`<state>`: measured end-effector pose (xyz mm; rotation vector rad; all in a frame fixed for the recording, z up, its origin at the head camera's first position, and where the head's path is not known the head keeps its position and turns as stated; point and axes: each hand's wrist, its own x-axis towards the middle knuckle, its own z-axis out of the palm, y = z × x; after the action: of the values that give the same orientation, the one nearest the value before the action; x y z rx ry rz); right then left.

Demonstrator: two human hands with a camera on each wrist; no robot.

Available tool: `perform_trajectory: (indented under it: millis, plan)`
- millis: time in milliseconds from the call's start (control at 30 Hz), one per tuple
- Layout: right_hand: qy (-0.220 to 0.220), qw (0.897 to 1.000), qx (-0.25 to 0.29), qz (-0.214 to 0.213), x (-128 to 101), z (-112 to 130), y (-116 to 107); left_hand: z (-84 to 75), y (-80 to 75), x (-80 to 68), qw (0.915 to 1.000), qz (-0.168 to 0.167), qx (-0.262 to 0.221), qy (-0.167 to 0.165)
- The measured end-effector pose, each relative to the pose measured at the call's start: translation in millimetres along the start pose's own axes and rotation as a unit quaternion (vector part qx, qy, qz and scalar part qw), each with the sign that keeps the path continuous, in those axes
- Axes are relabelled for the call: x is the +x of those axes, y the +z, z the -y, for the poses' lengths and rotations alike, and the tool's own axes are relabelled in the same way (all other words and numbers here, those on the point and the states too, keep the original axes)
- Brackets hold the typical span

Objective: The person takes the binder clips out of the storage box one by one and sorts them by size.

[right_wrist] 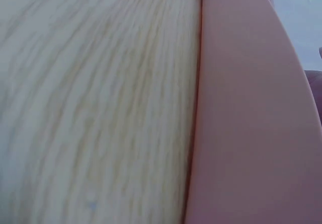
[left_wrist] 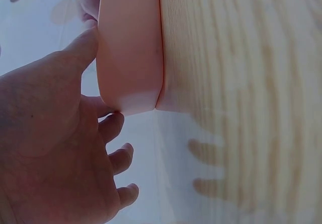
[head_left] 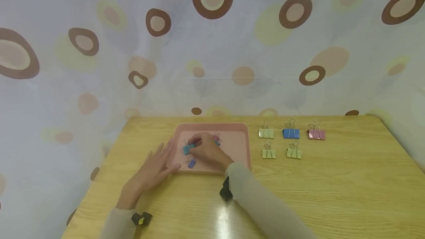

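Sleeves (head_left: 265, 204) lead to left fingers (head_left: 167, 150) spread against the tray (head_left: 237, 150), right fingers (head_left: 198, 151) pinching a teal clip (head_left: 187, 149).

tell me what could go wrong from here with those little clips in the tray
The right hand pinches at a teal binder clip with a small blue binder clip close by, so it might nudge that one aside.

The left hand touches the side of the pink tray; a harder push could slide the tray and shift the clips.

The right forearm crosses the tray's near edge, so the sleeve may catch the rim.
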<state>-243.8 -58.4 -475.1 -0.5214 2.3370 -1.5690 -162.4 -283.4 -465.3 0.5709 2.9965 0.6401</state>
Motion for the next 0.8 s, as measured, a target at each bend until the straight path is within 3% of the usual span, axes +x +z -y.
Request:
perform_trajectory:
  millis: [433, 633, 800]
  plan:
    - [-0.035, 0.998, -0.034, -0.034, -22, 1, -25, -2.0, 0.5, 0.6, 0.9999, 0.003, 0.011, -0.011]
    - [-0.039, 0.999, -0.018, -0.028, -37, 6, -40, -3.3, -0.6, 0.4, 0.9998, 0.003, 0.015, -0.014]
    - [-0.057, 0.997, -0.018, -0.047, -48, 6, -50, -4.0, -1.7, 0.2, 0.9997, 0.004, 0.020, -0.015]
